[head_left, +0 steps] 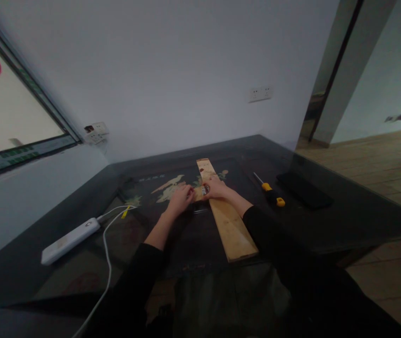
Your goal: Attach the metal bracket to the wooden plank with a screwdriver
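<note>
Lying flat on glossy black worktop (189,246), perhaps for firm support: long pale wooden plank (231,225). At its left edge, held in curved right hand (216,188), small dark-and-white patterned object (205,189); at short yellowish strip (198,194) alongside, bunched left hand (182,197), grip impossible to tell.

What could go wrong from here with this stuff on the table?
The near end of the long wooden board lies close to the table edge and might slip over if pushed. The white cable runs beside the left sleeve and could snag. The screwdriver, near the right forearm, might get knocked.
</note>
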A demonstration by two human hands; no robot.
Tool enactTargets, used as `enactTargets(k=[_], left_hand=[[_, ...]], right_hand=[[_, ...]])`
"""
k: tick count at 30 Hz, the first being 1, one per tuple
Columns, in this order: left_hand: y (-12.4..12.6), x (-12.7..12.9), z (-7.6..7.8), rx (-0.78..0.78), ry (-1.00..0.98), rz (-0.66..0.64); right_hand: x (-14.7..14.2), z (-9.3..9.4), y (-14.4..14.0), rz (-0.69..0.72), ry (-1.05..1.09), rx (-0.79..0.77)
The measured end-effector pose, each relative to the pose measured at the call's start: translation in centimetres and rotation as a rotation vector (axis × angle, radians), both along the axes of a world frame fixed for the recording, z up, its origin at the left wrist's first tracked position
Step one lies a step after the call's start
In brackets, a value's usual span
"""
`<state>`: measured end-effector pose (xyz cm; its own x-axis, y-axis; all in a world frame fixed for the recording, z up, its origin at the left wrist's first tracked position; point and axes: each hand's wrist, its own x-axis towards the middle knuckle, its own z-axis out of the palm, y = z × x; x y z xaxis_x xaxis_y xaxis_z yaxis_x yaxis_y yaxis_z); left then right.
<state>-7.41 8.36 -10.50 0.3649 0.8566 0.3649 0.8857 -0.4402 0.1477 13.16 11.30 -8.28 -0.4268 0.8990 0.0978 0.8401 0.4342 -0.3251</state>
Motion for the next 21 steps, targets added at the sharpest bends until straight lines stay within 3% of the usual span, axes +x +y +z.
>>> enactTargets(k=[2,5,10,21], left_hand=[[-0.4,2.3,0.2,0.007,0.028,-0.037],[-0.5,3.7,0.5,-0.021,0.057,-0.044],[0.0,3.8,1.1,-0.100,0.078,-0.042],[0.0,4.2,1.7,-0.045,0.318,-0.033]], right_hand=[[0.0,0.3,-0.2,0.024,-0.008,0.022],[0.0,0.6,-0.4,0.045,-0.005,0.030],[0.0,0.7,-0.6,0.054,-0.002,0.035],[0.1,0.4,-0.4,0.015,0.011,-0.003]])
